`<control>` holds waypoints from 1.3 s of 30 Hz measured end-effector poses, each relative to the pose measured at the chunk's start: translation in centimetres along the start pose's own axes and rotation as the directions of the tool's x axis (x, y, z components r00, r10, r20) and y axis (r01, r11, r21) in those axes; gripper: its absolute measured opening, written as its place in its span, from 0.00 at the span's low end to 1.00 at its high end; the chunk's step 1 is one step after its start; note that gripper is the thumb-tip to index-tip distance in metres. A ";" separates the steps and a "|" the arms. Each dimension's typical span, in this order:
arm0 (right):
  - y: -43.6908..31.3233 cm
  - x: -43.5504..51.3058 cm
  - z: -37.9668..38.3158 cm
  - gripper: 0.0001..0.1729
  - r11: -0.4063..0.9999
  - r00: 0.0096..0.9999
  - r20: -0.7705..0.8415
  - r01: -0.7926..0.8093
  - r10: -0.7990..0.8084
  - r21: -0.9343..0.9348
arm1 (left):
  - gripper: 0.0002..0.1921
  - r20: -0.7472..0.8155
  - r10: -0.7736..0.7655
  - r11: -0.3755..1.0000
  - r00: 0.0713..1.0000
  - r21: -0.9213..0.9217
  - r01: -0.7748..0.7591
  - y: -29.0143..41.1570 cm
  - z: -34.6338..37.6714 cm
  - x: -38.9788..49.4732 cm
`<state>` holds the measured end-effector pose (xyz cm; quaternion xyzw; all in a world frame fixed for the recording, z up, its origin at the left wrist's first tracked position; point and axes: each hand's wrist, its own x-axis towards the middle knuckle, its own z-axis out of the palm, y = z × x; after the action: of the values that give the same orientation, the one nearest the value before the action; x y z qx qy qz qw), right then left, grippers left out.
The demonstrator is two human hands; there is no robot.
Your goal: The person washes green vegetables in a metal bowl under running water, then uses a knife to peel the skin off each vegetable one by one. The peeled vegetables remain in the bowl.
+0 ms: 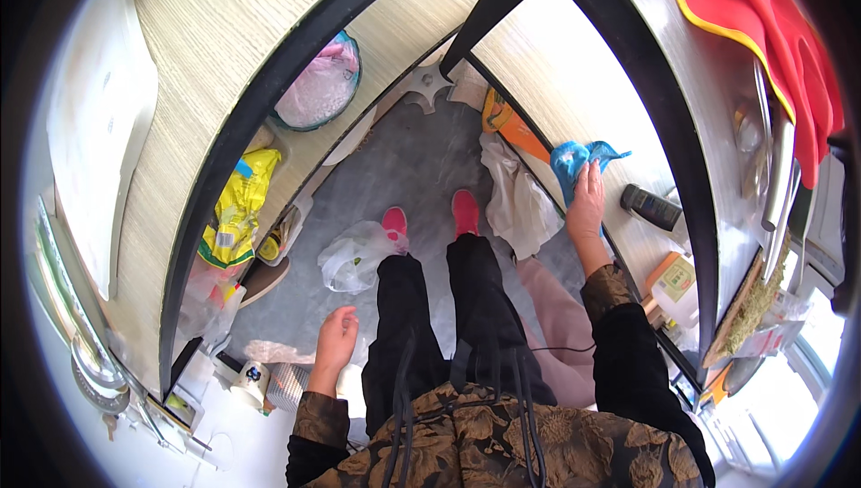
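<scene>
My right hand (pixel 587 202) presses a blue cloth (pixel 570 164) against the light wood-grain shelf (pixel 551 64) of the black-framed unit on the right. The fingers lie over the cloth, pointing away from me. A dark bottle (pixel 651 207) lies on that shelf, to the right of the hand. Nearer to me, a clear jug with an orange cap and a label (pixel 675 285) stands on the same side. My left hand (pixel 338 335) hangs low beside my left leg with its fingers loosely curled, and nothing shows in it.
A yellow bag (pixel 243 209) and a plastic-lined round basin (pixel 319 88) sit on the left shelf. On the grey floor (pixel 410 158) are a clear plastic bag (pixel 356 256) and a pale cloth (pixel 514 202). Red fabric (pixel 746 24) hangs at upper right. A black frame post (pixel 491 10) stands at the corner.
</scene>
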<state>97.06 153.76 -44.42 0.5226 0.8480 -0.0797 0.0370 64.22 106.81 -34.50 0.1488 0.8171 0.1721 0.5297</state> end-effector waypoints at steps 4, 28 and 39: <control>-4.9 8.4 1.3 0.37 0.970 0.986 -0.063 0.162 -0.153 0.180 | 0.17 0.004 -0.028 0.999 1.000 0.021 0.028 0.2 0.1 0.5; -9.0 13.0 0.6 0.36 0.970 0.986 -0.091 0.152 -0.136 0.190 | 0.18 -0.089 0.001 0.999 0.996 0.047 0.003 -0.6 -0.3 -0.5; -29.6 13.8 -0.2 0.35 0.617 0.926 -0.341 0.363 -0.159 0.698 | 0.17 -0.118 -0.046 0.998 0.992 -0.044 0.041 -3.7 -1.8 -1.3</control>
<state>64.46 152.86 -43.34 0.3663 0.8037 -0.3612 -0.2990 62.90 102.75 -34.40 0.1095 0.8464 0.1863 0.4867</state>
